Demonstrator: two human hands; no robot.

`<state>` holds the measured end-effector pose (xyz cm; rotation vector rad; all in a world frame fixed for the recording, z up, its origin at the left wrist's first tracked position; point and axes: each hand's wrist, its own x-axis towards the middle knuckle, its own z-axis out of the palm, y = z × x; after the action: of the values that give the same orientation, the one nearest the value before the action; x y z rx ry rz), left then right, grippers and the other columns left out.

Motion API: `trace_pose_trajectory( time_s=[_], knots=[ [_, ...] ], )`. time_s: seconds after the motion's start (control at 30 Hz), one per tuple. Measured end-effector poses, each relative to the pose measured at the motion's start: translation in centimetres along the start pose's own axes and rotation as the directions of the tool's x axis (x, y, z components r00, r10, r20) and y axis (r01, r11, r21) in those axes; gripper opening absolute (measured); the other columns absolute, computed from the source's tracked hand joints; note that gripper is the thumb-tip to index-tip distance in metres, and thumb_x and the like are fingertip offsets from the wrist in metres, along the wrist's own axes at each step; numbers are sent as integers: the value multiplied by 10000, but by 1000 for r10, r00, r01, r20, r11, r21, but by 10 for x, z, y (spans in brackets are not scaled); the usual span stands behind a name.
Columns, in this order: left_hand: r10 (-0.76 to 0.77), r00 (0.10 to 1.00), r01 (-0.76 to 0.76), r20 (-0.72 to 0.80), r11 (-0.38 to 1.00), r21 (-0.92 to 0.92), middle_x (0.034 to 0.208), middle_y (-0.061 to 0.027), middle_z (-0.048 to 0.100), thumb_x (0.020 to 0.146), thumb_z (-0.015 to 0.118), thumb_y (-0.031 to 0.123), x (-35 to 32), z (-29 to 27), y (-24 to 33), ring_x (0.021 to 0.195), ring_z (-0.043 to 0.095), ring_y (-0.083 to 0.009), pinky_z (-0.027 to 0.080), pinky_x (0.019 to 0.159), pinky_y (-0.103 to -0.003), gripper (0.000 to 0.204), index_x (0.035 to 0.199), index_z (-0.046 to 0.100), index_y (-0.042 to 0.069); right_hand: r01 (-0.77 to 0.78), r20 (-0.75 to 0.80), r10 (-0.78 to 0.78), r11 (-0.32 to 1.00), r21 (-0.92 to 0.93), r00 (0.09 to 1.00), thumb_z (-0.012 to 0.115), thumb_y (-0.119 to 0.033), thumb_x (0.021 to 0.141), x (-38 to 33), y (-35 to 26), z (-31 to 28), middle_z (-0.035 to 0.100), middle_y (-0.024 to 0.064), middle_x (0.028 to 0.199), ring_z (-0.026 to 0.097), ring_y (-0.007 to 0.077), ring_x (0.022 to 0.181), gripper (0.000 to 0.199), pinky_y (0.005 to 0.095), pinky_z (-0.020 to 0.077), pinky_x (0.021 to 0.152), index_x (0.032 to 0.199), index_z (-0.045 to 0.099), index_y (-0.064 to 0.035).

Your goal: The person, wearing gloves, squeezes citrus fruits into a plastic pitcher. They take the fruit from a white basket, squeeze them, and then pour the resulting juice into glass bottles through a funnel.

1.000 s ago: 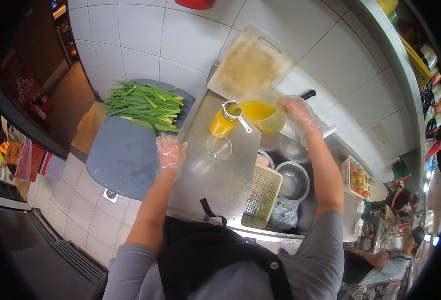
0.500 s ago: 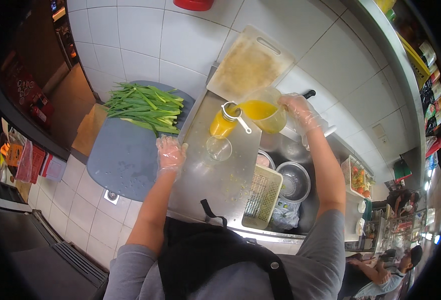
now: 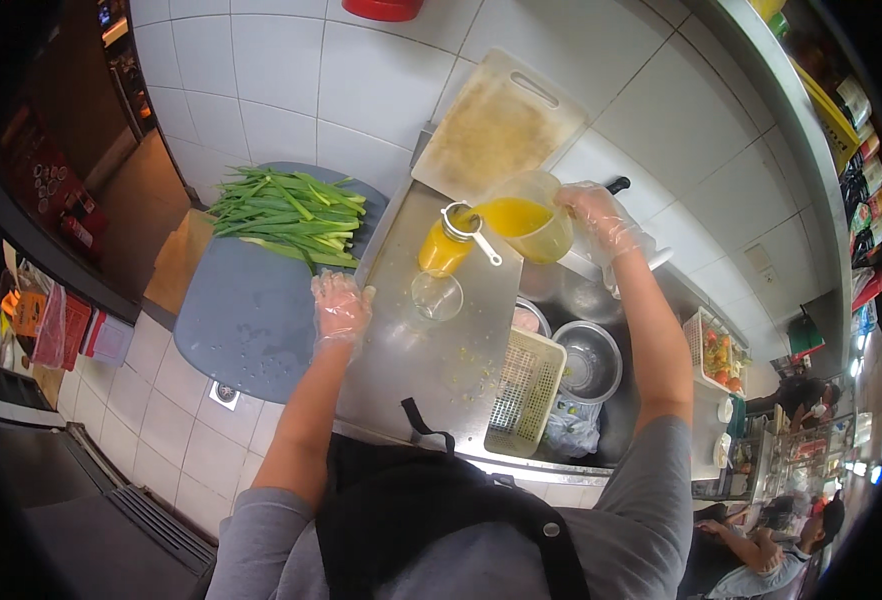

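My gloved right hand [image 3: 593, 212] grips a clear pitcher [image 3: 551, 240] of yellow-orange liquid. The pitcher is tilted left, its lip at a small strainer [image 3: 461, 222] with a white handle. Under the strainer stands a glass [image 3: 443, 254] filled with orange-yellow liquid. Just nearer me, a clear glass [image 3: 437, 298] stands on the steel counter [image 3: 401, 355]. Also gloved, my left hand [image 3: 339, 305] lies flat with nothing in it, where the grey board [image 3: 241, 310] meets the counter. A pile of long green leaves [image 3: 291, 215] lies on the board beyond it.
A white cutting board [image 3: 491, 130] leans on the tiled wall. Right of the counter, a sink holds a cream basket [image 3: 526, 395], a steel bowl [image 3: 587, 362] and a plastic bag [image 3: 571, 432]. Farther right sits a crate of tomatoes [image 3: 716, 355]. Another person [image 3: 761, 550] is at the far right.
The pitcher stays tilted at the strainer, and both hands hold almost the same place. The view has shifted very slightly.
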<state>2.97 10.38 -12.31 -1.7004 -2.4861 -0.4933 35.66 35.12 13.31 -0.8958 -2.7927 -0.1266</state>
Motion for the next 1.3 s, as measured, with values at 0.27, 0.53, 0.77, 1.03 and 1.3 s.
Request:
trace_pose_trajectory(
  time_s=[0.27,0.53,0.77,1.03,1.3],
  knots=[
    [-19,998,20,56,1000,-14,1314,-218,572,955,517,471,2,-7,2,1346,430,-367,228,1172,-532,611,1253,598,-57,-285,36,294,881,377,955,617,-202,811,2,-8,1,553,86,658,511,191,627,172,362,408,584,722,625,-55],
    [-17,1000,18,21,1000,-21,1297,-227,583,947,529,468,0,-1,-1,1335,441,-380,236,1164,-543,613,1241,601,-66,-378,108,369,822,426,923,629,-206,818,4,-26,2,575,58,689,531,152,661,186,318,426,625,788,644,-23],
    [5,1000,-4,26,1000,-22,1302,-227,582,953,517,467,2,-2,2,1335,440,-378,242,1160,-544,609,1238,603,-64,6,-21,-4,994,112,1000,638,-172,802,3,-14,6,619,82,722,562,187,673,145,327,438,630,788,664,-29],
    [-3,1000,2,18,1000,10,1301,-223,584,957,517,462,0,-3,0,1327,447,-376,247,1159,-537,607,1244,602,-66,-119,7,120,978,172,993,635,-102,788,9,-19,10,628,88,736,580,207,680,79,341,460,632,825,673,-44],
    [-9,1000,9,16,1000,-14,1300,-224,586,953,527,457,-1,-1,-3,1327,448,-383,243,1160,-539,602,1233,610,-69,-347,59,362,819,457,930,660,-245,765,11,-33,3,566,58,664,516,157,637,278,336,427,607,710,607,22]
  ],
)
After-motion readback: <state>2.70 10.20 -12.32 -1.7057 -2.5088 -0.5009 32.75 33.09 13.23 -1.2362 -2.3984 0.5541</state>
